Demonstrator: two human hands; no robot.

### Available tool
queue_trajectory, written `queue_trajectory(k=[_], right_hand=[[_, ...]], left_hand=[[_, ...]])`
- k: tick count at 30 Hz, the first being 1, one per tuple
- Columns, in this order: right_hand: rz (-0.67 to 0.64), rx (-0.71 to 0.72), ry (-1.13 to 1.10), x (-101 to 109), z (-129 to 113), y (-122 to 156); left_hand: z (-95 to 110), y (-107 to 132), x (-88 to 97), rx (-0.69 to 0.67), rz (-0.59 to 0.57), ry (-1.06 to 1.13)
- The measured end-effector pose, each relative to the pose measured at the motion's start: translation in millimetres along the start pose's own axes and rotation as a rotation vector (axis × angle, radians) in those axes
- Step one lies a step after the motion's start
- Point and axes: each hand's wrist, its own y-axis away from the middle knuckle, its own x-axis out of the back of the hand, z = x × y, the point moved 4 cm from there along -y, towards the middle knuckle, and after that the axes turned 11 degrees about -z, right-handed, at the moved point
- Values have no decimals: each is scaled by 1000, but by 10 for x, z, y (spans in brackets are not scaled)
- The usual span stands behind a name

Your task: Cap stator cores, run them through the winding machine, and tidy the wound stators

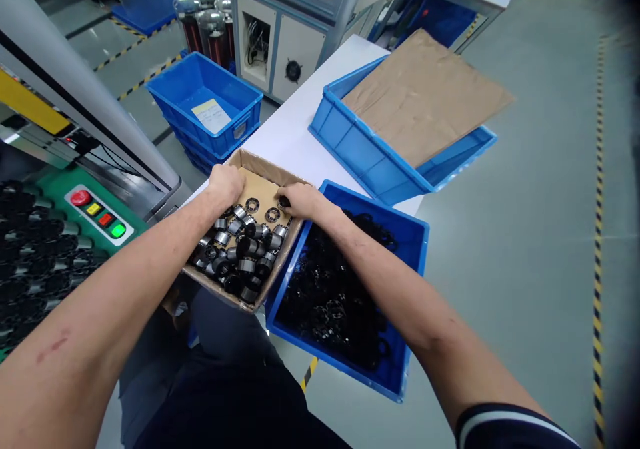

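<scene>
A cardboard box (239, 302) stands tilted at the table corner, with many metal cylinders with black ends (247, 264) heaped in its near half. Inside its far left corner, my left hand (227, 183) is closed with the fingers curled; what they hold, if anything, is hidden. At the far right side of the box, my right hand (299, 201) pinches a small black ring-shaped part (284, 202). Two flat black rings, a left ring (252, 205) and a right ring (273, 215), lie on the bare cardboard between my hands.
A blue bin (419, 249) of loose black parts sits beside the box, under my right forearm. Behind it, another blue bin (357, 149) carries a brown cardboard sheet (425, 95). Stacked blue crates (200, 129) stand at left, near a green button panel (100, 217).
</scene>
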Motion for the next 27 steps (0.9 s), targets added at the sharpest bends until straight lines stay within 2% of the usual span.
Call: queue_trajectory(k=[4,7,11,14,16,18,20,22,24,25,27], right_hand=[[69,24,-49,0,-3,23],[100,27,-80,12,-9,31],[70,115,-98,79,-53,87],[101,164,-75,136,-135,167],[115,188,-48,131,-225,202],[89,217,-19,91,-329,204],[47,237,7,48,-416,177],[10,236,29,28,-471,131],[-23,224,50,28,-503,77],[-40,218,61,32,-517,49],[-73,205,84,40,-552,-6]], left_hand=[[-6,33,55,-10,-52,-67],[104,82,26,-51,-55,-40],[266,157,-55,-108,-66,62],[327,288,-49,-115,-28,147],[358,490,-15,-115,56,210],[400,824,-17,-119,163,278],[446,1286,-117,-130,265,345],[473,1841,-327,-164,363,420],[439,2451,-588,-267,527,597],[389,2739,-741,-265,564,630],[236,3255,-1033,-200,568,627]])
